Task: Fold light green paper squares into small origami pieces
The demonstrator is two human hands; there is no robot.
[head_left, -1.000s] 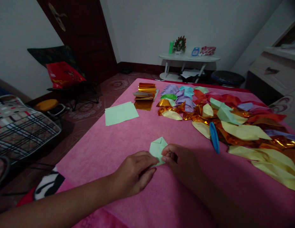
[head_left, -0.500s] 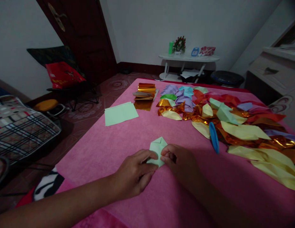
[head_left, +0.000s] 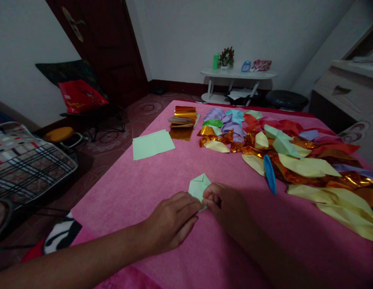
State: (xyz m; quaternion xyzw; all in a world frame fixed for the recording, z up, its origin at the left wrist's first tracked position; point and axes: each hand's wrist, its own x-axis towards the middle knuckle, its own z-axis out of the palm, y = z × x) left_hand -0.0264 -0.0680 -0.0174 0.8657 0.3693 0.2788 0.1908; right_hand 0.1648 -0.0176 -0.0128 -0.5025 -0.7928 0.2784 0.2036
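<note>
Left hand (head_left: 177,216) and right hand (head_left: 224,202) on 1 folded green paper (head_left: 198,187), its peak aimed at the far edge of the table (head_left: 123,192).
The left hand's half-curled fingers cover the paper's lower end; whether they grip it, I cannot tell. The right hand, nearly closed, pinches its right side. The paper lies toward the table's near edge, its long axis running roughly near to far. Beyond, green sheets (head_left: 153,144) lie by the left edge, gold foil (head_left: 181,133) nearer the far left corner, coloured paper pieces (head_left: 308,165) toward the right edge.
</note>
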